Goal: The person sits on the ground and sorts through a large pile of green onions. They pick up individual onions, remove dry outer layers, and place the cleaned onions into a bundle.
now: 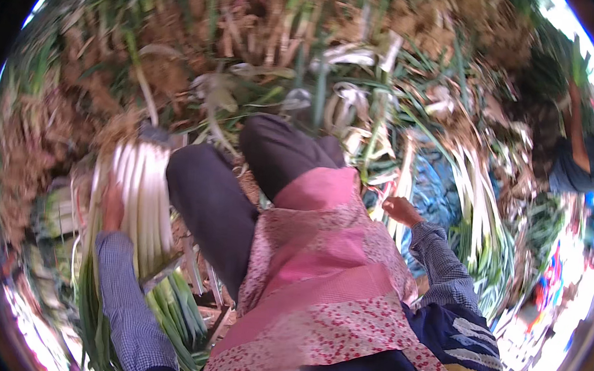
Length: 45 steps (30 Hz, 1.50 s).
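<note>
My left hand (113, 206) rests against the left side of a row of long-stemmed green onions or leeks (143, 200), white stalks side by side and roots pointing away from me. Its fingers are partly hidden, so a grip on a single stalk cannot be made out. The green leaves (178, 301) of the row hang toward me past a metal bar (160, 273). My right hand (401, 210) is curled beside my right knee, near a pale stalk (406, 167) and thin reddish strips (377, 191). Blur hides whether anything is between its fingers.
Stripped leaves and peelings (344, 106) cover the ground before my knees. Unpeeled stalks with soil-caked roots (267, 23) are heaped beyond. Blue plastic sheeting (434, 179) and a loose bunch of stalks (477, 198) lie at right. Another person's arm (577, 127) shows at far right.
</note>
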Tool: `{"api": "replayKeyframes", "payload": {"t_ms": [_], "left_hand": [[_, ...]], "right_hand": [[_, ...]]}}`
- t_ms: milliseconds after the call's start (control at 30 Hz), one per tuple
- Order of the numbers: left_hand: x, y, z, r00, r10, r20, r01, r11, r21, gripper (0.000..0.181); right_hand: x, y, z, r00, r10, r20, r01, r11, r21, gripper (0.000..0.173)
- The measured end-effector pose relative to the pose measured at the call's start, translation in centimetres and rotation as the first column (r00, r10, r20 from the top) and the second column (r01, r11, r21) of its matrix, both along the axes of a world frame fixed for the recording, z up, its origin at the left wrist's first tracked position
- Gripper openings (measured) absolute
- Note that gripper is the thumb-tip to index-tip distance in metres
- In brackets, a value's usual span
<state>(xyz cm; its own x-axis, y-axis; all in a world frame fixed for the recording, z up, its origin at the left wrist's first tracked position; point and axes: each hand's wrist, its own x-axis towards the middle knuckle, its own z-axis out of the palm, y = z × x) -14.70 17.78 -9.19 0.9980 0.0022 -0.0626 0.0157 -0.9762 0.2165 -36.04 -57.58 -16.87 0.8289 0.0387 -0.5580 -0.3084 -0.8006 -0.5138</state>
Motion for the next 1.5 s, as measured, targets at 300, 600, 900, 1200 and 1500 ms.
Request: {"api": "replayKeyframes", "payload": {"t_ms": [300, 600, 900, 1200, 1500], "left_hand": [[1.0, 1.4, 5.1, 0.992, -0.023, -0.125, 0.067, 0.931, 0.36, 0.057], [3.4, -16.6, 11.6, 0.987, -0.158, -0.022, 0.158, 0.987, -0.008, 0.057], [3.1, -21.2, 13.1, 0.988, -0.078, -0.131, 0.052, 0.98, -0.19, 0.056], [3.4, -21.8, 11.6, 0.983, -0.087, -0.163, 0.028, 0.943, -0.331, 0.044], [3.6, -20.7, 10.1, 0.982, 0.009, -0.187, -0.091, 0.896, -0.435, 0.046]], "right_hand": [[-16.2, -4.4, -9.9, 0.923, -0.383, -0.019, 0.37, 0.901, -0.226, 0.022], [-12.5, -3.5, -15.7, 0.767, -0.635, -0.097, 0.599, 0.761, -0.247, 0.042], [-11.6, -3.7, -17.9, 0.628, -0.778, 0.021, 0.768, 0.615, -0.18, 0.036], [-3.6, -5.6, -15.7, 0.622, -0.754, 0.211, 0.771, 0.636, -0.001, 0.038], [-1.8, -5.5, -16.2, 0.569, -0.822, 0.03, 0.819, 0.569, 0.072, 0.045]]}}
